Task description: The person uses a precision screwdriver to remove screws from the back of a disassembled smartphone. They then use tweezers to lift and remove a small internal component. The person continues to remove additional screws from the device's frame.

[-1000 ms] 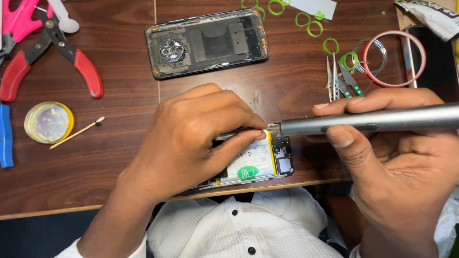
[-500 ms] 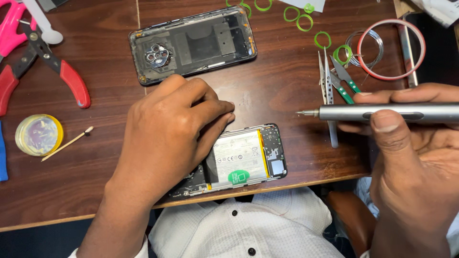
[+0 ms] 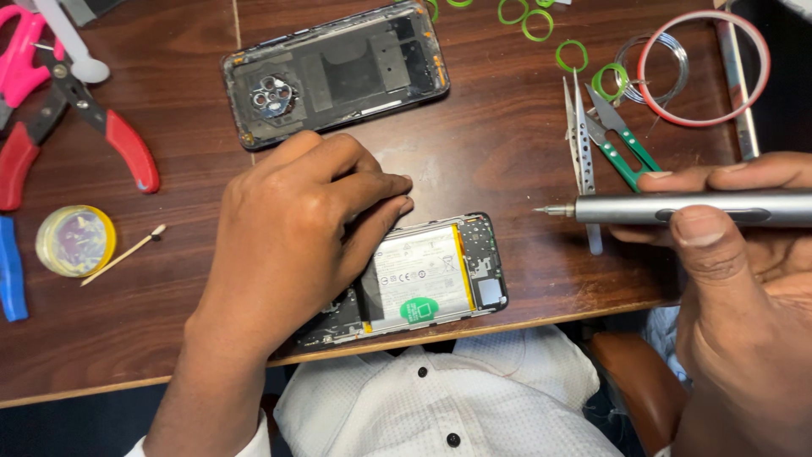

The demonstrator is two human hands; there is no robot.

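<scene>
An opened phone (image 3: 440,275) lies near the table's front edge, its white battery and circuit boards exposed. My left hand (image 3: 292,224) rests on its left half and holds it down, fingers over the top edge. My right hand (image 3: 736,254) grips a grey electric screwdriver (image 3: 685,207) held level, its tip pointing left and stopped in the air to the right of the phone, clear of it. The phone's removed back cover (image 3: 334,72) lies further back, inner side up, with the camera ring showing.
Red-handled pliers (image 3: 93,135) and a pink tool (image 3: 21,59) lie at the left, with a small round yellow tin (image 3: 74,241) and a cotton swab (image 3: 123,254). Tweezers (image 3: 582,156), green snips (image 3: 622,140), green rings (image 3: 571,55), a red-rimmed ring (image 3: 702,68) sit at the right.
The screwdriver tip was at the phone's top edge beside my left fingers; my right hand has drawn it away to the right. My left hand stays on the phone.
</scene>
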